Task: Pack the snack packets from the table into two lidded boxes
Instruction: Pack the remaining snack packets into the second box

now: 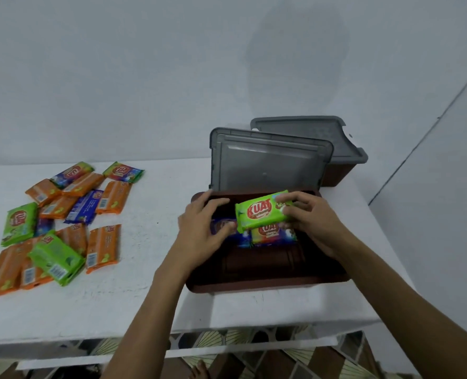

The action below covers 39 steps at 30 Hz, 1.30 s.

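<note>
**Packet held over the open box**

I am seeing the right hand [309, 222] gripping the right end of a green packet [262, 213], fingers curling over its top, and holding it just above the open brown box [227, 288]. The left hand [202, 228] is lying relaxed over the box's left part, grasping nothing, with its thumb resting on a blue packet [221, 225] inside. A multicoloured packet [273, 233] is lying beside that one.

The box is sitting toward the right edge of the table [145, 296], its grey lid [268, 165] standing upright behind it. A second box [336, 173] is sitting at the back right corner, with a second lid [303, 129] on top. Loose packets [60, 222] are lying near the left edge.
</note>
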Each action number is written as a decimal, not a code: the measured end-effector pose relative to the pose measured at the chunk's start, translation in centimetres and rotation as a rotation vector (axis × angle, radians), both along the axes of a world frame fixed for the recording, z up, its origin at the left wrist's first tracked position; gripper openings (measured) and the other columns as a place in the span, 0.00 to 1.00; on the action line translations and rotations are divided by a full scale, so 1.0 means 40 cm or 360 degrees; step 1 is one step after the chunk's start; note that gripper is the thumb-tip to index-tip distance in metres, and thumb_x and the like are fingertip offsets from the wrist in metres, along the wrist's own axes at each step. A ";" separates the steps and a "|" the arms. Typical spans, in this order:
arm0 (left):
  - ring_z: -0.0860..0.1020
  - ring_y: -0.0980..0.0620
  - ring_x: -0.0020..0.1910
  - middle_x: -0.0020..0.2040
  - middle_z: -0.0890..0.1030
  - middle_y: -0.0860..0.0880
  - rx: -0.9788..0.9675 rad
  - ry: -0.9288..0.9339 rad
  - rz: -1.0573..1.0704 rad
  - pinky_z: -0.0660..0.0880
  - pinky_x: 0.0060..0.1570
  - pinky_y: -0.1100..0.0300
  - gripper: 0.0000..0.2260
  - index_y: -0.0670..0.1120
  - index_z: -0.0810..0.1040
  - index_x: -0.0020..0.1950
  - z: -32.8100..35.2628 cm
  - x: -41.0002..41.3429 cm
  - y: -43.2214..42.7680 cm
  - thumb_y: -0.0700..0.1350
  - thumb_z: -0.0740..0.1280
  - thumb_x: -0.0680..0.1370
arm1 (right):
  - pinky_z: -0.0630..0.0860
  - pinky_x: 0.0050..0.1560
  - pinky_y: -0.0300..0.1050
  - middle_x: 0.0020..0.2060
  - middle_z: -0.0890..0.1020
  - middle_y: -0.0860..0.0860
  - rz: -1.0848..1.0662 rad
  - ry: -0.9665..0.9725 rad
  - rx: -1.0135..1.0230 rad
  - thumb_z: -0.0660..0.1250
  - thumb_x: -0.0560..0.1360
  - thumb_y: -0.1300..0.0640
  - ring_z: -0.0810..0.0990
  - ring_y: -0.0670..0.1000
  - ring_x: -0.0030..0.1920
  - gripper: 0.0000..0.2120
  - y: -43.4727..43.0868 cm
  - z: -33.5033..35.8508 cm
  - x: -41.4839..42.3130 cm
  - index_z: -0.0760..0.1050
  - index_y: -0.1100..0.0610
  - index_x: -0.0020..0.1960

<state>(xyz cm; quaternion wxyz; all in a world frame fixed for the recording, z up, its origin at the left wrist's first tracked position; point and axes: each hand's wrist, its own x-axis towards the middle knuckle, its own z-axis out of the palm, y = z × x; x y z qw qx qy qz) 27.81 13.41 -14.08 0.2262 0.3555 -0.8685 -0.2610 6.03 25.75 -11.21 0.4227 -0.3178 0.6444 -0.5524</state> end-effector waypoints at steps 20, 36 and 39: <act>0.67 0.54 0.71 0.72 0.70 0.51 0.0082 0.0137 0.0134 0.63 0.66 0.61 0.15 0.52 0.74 0.67 -0.076 0.146 -0.022 0.51 0.61 0.81 | 0.75 0.54 0.52 0.61 0.75 0.57 0.0353 0.1964 0.0815 0.62 0.78 0.46 0.74 0.59 0.60 0.20 -0.080 -0.050 0.111 0.69 0.50 0.68; 0.74 0.38 0.58 0.58 0.75 0.37 0.0150 -0.0630 0.1289 0.74 0.54 0.47 0.26 0.50 0.71 0.67 -0.141 0.710 -0.366 0.66 0.56 0.77 | 0.71 0.63 0.58 0.76 0.53 0.57 0.1097 0.1932 0.0233 0.54 0.82 0.51 0.63 0.64 0.69 0.21 -0.427 -0.185 0.778 0.59 0.42 0.74; 0.74 0.39 0.59 0.60 0.75 0.36 0.0147 -0.0727 0.1184 0.74 0.55 0.48 0.30 0.50 0.69 0.70 -0.143 0.709 -0.400 0.68 0.52 0.77 | 0.69 0.63 0.59 0.77 0.49 0.59 0.1219 0.2025 0.0279 0.52 0.83 0.50 0.63 0.66 0.67 0.21 -0.455 -0.237 0.809 0.57 0.40 0.74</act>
